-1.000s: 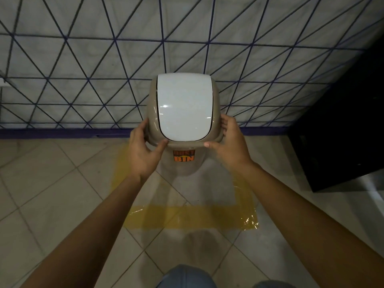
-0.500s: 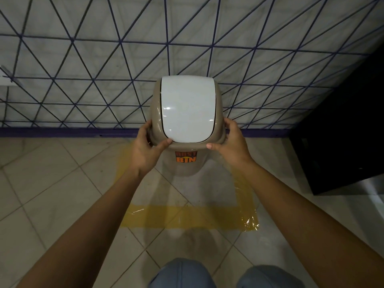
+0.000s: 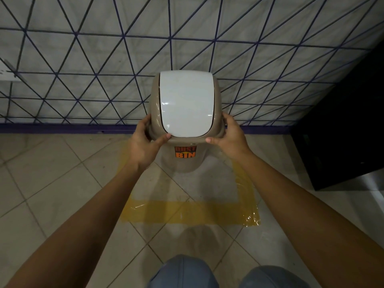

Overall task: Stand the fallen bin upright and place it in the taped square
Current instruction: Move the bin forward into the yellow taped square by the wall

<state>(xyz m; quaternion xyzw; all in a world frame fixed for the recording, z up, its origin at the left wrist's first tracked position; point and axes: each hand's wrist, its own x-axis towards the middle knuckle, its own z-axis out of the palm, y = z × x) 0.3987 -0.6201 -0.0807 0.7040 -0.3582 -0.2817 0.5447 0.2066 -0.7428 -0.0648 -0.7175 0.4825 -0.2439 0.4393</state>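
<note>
Bin: beige plastic dust bin with a white domed swing lid (image 3: 186,104), orange "DUST BIN" sticker on the front of its body; stands upright, lid uppermost.
Bin position: inside the yellow taped square (image 3: 187,212) on the tiled floor (image 3: 52,183), toward the square's far edge, near the wall. Base appears to rest on the floor; contact line is partly hidden by the overhanging lid, so cannot confirm.
Square: near edge and right edge of the tape plainly visible; left edge faint; far edge hidden behind the bin.
Left hand: left hand (image 3: 143,146) clamped on the left side of the lid collar, thumb on the front rim, fingers wrapped round the side.
Right hand: right hand (image 3: 230,140) clamped on the right side of the collar, thumb along the front rim. The hands are apart, one on each flank of the bin.
Surroundings: grey wall with dark blue triangular grid lines (image 3: 104,59) behind; dark cabinet (image 3: 342,132) at right, well apart from the bin; the person's knees in blue trousers (image 3: 182,271) at the bottom of the view.
Step in hand: judged as the final placing; uprighting looks done.
Next move calls for: check that the base sits flat and within all four tape edges, nudge toward the near edge if it overlaps the far tape, then let go with both hands evenly so the light bin does not rock.
</note>
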